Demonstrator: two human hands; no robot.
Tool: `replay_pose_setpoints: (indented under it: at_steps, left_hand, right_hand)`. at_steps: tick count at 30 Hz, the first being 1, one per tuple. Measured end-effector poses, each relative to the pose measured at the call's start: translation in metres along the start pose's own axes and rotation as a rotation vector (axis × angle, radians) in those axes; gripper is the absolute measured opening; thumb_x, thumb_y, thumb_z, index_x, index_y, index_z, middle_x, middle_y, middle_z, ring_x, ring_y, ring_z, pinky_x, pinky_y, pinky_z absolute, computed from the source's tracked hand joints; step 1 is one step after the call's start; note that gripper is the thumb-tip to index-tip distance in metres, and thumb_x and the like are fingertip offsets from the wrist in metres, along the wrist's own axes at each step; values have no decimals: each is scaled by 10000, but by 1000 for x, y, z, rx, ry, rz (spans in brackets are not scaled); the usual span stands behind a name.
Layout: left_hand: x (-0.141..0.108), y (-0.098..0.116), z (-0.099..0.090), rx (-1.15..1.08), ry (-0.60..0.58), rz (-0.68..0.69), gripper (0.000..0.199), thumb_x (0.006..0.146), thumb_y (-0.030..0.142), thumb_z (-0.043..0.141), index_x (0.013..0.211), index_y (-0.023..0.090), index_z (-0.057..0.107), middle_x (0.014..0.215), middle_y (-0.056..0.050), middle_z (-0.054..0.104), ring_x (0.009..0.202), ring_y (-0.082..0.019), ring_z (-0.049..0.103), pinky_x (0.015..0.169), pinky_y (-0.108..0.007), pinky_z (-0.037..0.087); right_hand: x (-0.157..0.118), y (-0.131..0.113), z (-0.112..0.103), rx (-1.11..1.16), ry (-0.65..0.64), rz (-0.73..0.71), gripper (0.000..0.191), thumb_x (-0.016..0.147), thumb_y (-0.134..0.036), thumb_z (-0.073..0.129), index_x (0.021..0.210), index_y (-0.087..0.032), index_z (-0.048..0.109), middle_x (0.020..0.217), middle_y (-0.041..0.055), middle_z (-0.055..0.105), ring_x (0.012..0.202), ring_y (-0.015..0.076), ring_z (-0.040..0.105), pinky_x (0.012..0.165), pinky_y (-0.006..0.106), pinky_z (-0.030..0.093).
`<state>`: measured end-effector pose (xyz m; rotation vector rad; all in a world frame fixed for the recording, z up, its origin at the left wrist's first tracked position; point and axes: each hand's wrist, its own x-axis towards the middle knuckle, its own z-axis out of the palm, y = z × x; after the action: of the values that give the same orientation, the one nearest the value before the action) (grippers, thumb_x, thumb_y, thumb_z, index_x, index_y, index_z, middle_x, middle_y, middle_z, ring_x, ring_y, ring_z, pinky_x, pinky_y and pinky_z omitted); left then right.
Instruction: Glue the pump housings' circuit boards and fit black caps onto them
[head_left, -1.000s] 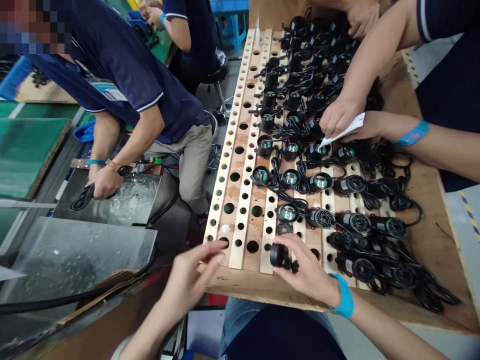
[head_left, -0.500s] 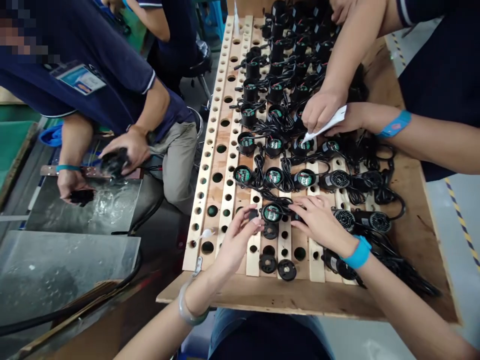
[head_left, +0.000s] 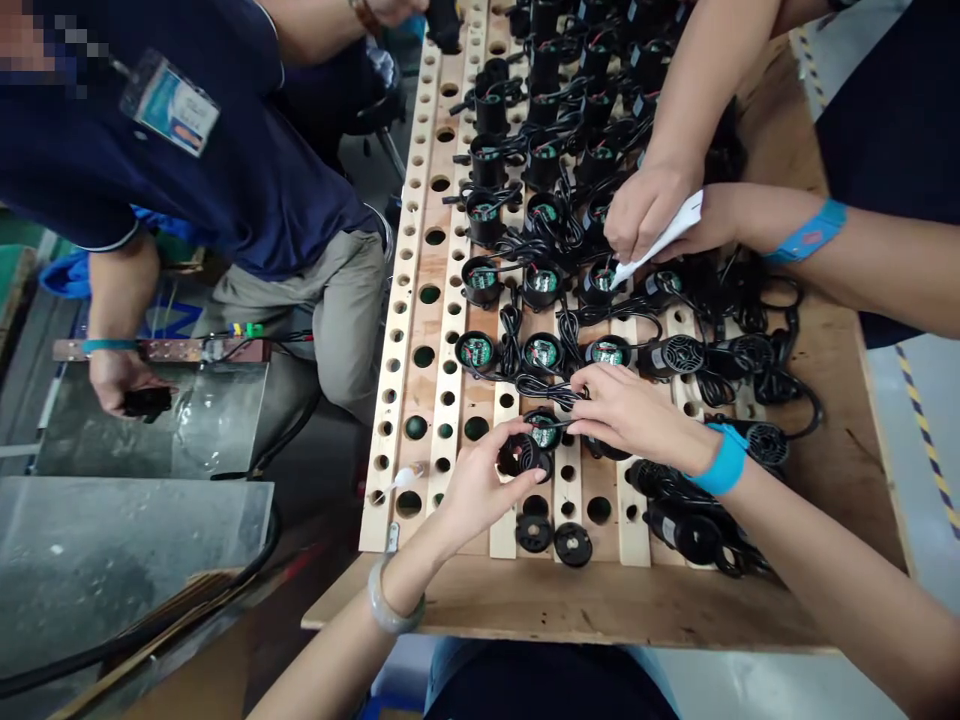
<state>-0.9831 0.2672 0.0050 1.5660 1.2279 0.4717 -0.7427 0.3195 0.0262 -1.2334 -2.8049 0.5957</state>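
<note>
My left hand [head_left: 476, 485] pinches a black slotted round cap [head_left: 527, 456] by its edge, fingers on the far side and thumb on the near side. The cap is tilted at the near edge of a black round housing [head_left: 543, 430] with a green circuit board inside. Beyond it, the fingers of my right hand [head_left: 637, 412] are closed on a black cable [head_left: 561, 424] at the housing's right side. The fingertips partly hide the cable. Two black discs, a left one [head_left: 534, 533] and a right one [head_left: 574, 545], lie nearer to me.
Rows of open housings [head_left: 541, 280] with coiled cables stand on the slatted wooden board [head_left: 417, 390]. Finished-looking grille-topped units [head_left: 681, 354] lie at right. A co-worker's hand [head_left: 649, 215] holds a white tube [head_left: 664, 240] over one housing. Another co-worker's hand [head_left: 124, 380] is over a metal tank at left.
My left hand has moved slightly right, bringing the cap against the housing's near side. My right-hand fingers have closed on the cable. The left co-worker has raised one hand with a black part.
</note>
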Motion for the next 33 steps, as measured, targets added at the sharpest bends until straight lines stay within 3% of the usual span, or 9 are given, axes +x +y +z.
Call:
replay_pose_setpoints:
  at_steps: [3,7,11,14,18,21,24,28,33]
  left_hand:
    - [1,-1,0,43,5,52,464,766,259,698,1194,230,521,1332,-89,565,1189,-254,568,984,-400,478]
    - [-1,-4,3,118,5,119,481,766,230,698,1203,216,497,1367,-120,526,1231,-260,536,1012,-427,464]
    - [-5,-9,7,148,16,119,480,780,238,683,1207,218,464,1357,-123,532,1199,-263,563,978,-426,493]
    - [-7,-13,9,166,23,135,477,783,245,675,1202,216,449,1319,-121,561,1169,-269,583,952,-428,509]
    - [-7,-16,12,237,4,175,489,767,194,673,1203,203,452,1388,-138,495,1218,-292,544,972,-447,499]
    - [-7,-17,13,291,-1,167,493,768,190,665,1214,192,455,1414,-146,467,1209,-311,548,956,-469,507]
    - [-7,-16,12,308,-17,150,491,773,205,666,1218,195,458,1398,-135,488,1176,-319,571,935,-483,516]
    - [-8,-15,10,294,-29,144,496,782,222,670,1231,211,461,1417,-122,465,1187,-312,562,961,-477,502]
    - [-9,-11,5,205,19,123,477,803,218,655,1247,244,483,1318,-101,490,1138,-266,580,954,-432,504]
  right_hand:
    - [7,-12,-4,-82,32,-92,289,938,-357,458,841,-179,663,1010,92,587,1042,256,497,872,440,419]
    - [19,-19,-8,-180,-38,-256,322,973,-334,378,837,-222,648,819,17,622,970,198,548,1063,480,310]
    - [31,-35,-14,-274,-97,-320,310,974,-233,360,845,-190,639,783,37,650,809,180,584,847,377,450]
    - [40,-57,-22,-302,-187,-156,232,928,-170,422,859,-144,642,773,85,676,735,200,620,596,308,416]
    - [55,-78,-39,-275,-308,185,276,892,-293,489,760,-119,659,659,116,655,619,218,628,500,286,338]
    - [61,-72,-54,13,-425,249,286,828,-413,559,798,-144,654,626,55,616,556,179,581,479,268,334]
    - [49,-56,-59,485,-509,288,348,797,-435,583,1036,-181,583,629,-25,573,491,113,492,445,232,335]
    - [11,-43,-38,830,-447,487,314,833,-416,525,1041,-181,523,587,-69,491,460,91,407,434,225,316]
    - [-27,-50,0,631,-92,691,326,903,-435,423,704,-196,521,619,-32,470,581,120,445,555,257,356]
